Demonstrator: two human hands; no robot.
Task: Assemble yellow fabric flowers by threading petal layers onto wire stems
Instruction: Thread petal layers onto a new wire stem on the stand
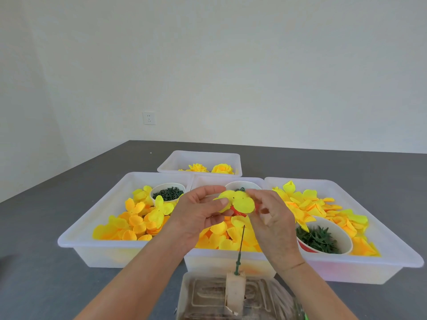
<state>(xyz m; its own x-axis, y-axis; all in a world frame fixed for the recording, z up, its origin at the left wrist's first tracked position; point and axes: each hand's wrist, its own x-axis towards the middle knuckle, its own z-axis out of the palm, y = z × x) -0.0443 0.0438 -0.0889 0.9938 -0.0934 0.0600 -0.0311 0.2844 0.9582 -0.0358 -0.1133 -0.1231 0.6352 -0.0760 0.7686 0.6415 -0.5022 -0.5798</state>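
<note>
Both hands hold one yellow fabric petal layer (240, 202) up above the middle tray (228, 257). My left hand (198, 213) pinches its left edge between thumb and fingers, and my right hand (270, 215) pinches its right edge. Small holes show near the layer's centre. Below the hands a thin wire stem (241, 241) with a green base stands upright in a pale block (235, 289) at the near edge. The stem is bare, its tip a little below the held layer.
Left tray (76, 236) holds yellow petals and a bowl of dark green bits (168, 194). Right tray (392, 255) holds petals and a bowl of green leaf pieces (323, 239). A far tray (201, 158) contains finished yellow flowers (221, 169). A clear plastic lid (208, 296) lies under the block.
</note>
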